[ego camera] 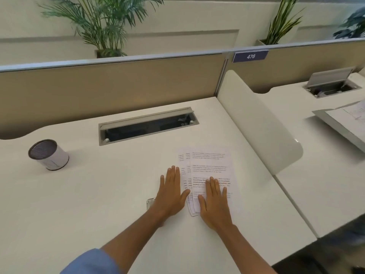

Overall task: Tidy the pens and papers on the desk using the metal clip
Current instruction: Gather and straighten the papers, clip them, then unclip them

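A few printed sheets of paper (209, 165) lie fanned out on the white desk (98, 194), right of centre. My right hand (215, 204) rests flat on the lower part of the top sheet, fingers spread. My left hand (171, 192) lies flat on the desk at the sheets' left edge, its thumb touching them. A small shiny metal clip (150, 202) peeks out just left of my left wrist, partly hidden by it. A mesh pen holder (48, 154) lies tipped on its side at the far left. No pens are visible.
An open cable tray (148, 125) is recessed in the desk behind the papers. A white rounded divider (262, 123) stands to the right, with a neighbouring desk holding a grey folder with papers (343, 123). A tan partition (108, 86) closes the back.
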Motion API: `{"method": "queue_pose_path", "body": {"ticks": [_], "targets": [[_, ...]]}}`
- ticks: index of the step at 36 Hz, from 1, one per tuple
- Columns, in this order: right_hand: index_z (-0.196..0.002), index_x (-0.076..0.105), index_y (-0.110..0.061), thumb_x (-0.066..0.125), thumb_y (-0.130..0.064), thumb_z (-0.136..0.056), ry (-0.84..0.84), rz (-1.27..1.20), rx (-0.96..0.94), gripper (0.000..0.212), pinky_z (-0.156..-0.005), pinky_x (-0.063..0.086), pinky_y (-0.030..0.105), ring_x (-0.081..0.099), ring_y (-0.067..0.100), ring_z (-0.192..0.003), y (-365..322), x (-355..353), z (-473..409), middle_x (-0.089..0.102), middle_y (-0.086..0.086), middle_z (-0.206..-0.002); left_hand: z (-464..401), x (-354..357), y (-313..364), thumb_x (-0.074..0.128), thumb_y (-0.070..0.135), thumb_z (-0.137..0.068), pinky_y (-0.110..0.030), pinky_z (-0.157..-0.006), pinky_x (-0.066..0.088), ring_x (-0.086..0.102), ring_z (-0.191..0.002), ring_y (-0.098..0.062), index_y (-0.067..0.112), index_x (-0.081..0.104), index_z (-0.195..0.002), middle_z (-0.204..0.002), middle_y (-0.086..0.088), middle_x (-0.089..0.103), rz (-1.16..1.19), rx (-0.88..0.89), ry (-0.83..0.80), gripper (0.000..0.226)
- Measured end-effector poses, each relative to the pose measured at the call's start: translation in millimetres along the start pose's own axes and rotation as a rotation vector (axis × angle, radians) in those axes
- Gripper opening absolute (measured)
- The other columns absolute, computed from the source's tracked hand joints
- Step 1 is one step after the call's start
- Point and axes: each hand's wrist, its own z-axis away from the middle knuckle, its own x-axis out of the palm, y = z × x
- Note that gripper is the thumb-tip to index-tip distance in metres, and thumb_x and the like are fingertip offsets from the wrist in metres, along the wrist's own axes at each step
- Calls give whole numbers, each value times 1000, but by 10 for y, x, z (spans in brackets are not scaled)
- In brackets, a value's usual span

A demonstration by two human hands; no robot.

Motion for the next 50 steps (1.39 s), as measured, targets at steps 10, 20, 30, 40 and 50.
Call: {"method": "queue_pose_path", "body": {"ticks": [10,20,30,40,50], "targets": [[-169,19,-7,47,-36,-108,122,4,-42,73,-134,9,57,7,22,-167,48,127,40,11,8,-180,-390,-14,32,36,63,-106,-63,-132,-6,-17,-166,-33,5,-17,-167,-179,-15,-18,-64,-46,-68,100],[-168,24,-6,46,-32,-107,183,35,-49,70,-133,15,59,13,23,-167,26,169,67,17,10,-179,-474,47,4,39,66,-103,-51,-135,-5,-12,-167,-32,8,-16,-168,-180,-13,-14,-17,37,17,103],[-169,24,-8,40,-38,-108,187,56,-45,70,-133,14,57,13,22,-167,39,188,63,19,9,-179,-499,-22,340,59,53,-102,-53,-135,3,36,-158,-26,24,-23,-167,-170,3,41,337,74,60,108],[-170,22,-10,40,-41,-108,168,39,-39,71,-135,10,55,10,20,-167,57,191,56,16,6,-180,-475,18,517,78,20,-97,-26,-84,58,68,-105,-16,26,-3,-171,-118,6,59,811,-360,268,110],[-170,17,-13,45,-36,-110,77,-174,-10,70,-135,-7,50,5,13,-166,42,28,51,11,-1,-179,-414,9,471,74,14,-98,-27,-85,58,62,-105,-13,18,55,-134,-141,-2,69,702,-308,201,41]]}}
